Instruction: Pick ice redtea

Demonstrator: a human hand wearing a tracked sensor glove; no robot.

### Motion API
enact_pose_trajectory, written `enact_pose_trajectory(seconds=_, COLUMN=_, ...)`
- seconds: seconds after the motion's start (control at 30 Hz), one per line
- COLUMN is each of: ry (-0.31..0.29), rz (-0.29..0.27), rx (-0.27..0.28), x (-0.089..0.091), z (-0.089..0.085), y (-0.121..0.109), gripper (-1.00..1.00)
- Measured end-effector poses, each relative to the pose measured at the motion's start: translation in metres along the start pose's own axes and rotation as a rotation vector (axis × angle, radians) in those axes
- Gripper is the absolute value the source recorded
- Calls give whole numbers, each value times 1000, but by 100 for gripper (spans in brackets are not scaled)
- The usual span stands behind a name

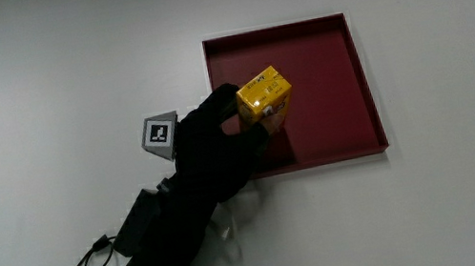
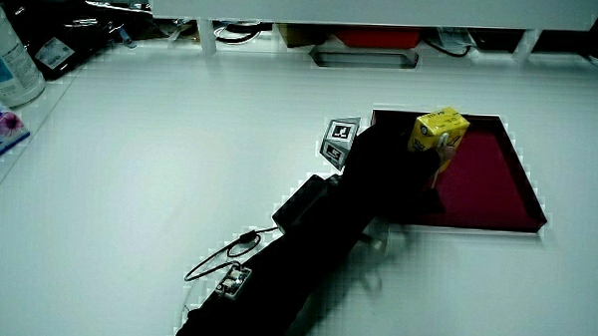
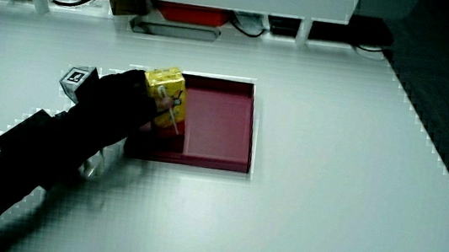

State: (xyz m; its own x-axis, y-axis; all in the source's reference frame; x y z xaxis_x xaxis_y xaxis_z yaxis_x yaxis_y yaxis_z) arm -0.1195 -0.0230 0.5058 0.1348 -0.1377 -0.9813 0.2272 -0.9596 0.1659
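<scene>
Main view, hand [image 1: 220, 145] clasping yellow ice redtea carton [image 1: 264, 96], over red tray [image 1: 346, 86]

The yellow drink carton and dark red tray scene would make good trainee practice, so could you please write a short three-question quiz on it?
1. True or false: the black-gloved hand grips the yellow rectangular drink carton.
2. Multiple choice: the carton is (A) over the shallow dark red square tray, (B) on the bare white table, (C) under the forearm.
3. Short answer: which small item sits on the back of the hand?

Key
1. True; in both side views the fingers wrap the carton.
2. A.
3. The small patterned cube.
</scene>
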Motion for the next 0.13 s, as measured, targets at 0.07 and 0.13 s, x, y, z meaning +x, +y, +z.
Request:
enact_pose_trajectory(seconds=0.07, ry=-12, rz=6, rx=-3, x=10, z=3, y=-2, gripper=100)
enact_pose_trajectory(seconds=0.13, ry=-63, rz=-29, rx=6, x=20, z=7, y=-4, gripper=100)
